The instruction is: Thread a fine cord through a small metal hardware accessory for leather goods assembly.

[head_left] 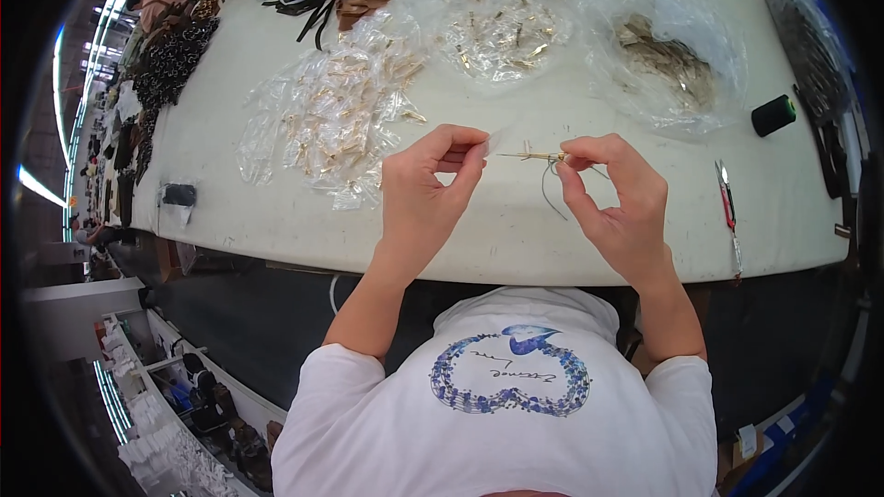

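Left hand (428, 179), thumb and forefinger closed, pinched clear plastic film (498, 141); right hand (622, 193) likewise pinched a slender gold-coloured fitting (534, 156), best held steady, grey cord (544, 188) clear.

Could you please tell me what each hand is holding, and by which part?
The left hand pinches a small clear plastic piece by its left edge; the right hand holds a slim gold-coloured piece by its right end.

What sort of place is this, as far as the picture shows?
Probably a sewing or accessory workshop, though the exact product is unclear. The signs are the broad pale worktable, the clear plastic bags of small gold-coloured pieces and the spool of dark thread.
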Available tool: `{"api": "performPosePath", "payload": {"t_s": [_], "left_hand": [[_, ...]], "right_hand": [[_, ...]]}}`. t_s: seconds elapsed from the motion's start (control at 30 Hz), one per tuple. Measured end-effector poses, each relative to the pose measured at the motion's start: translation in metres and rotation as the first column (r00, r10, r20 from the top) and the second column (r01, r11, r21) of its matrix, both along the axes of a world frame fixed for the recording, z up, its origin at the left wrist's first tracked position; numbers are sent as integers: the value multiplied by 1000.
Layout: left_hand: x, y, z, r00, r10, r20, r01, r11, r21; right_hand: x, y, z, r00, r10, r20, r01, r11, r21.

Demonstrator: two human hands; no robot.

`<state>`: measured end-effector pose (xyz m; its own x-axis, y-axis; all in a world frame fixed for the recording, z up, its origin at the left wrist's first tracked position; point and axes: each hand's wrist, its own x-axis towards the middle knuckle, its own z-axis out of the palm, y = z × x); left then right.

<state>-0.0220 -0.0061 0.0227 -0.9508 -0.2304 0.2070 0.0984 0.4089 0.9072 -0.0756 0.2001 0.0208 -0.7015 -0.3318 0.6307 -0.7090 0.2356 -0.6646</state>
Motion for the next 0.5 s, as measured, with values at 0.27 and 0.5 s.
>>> {"api": "performPosePath", "payload": {"t_s": [0.27,0.5], "left_hand": [[-3,14,-11,990,-18,-137,-44,898,-437],[-8,14,-13,991,-43,-123,-26,861,-508]], "right_hand": [[-5,3,-9,969,-16,-246,93,948,305],[-12,-6,-5,940,45,-338,95,917,386]]}}
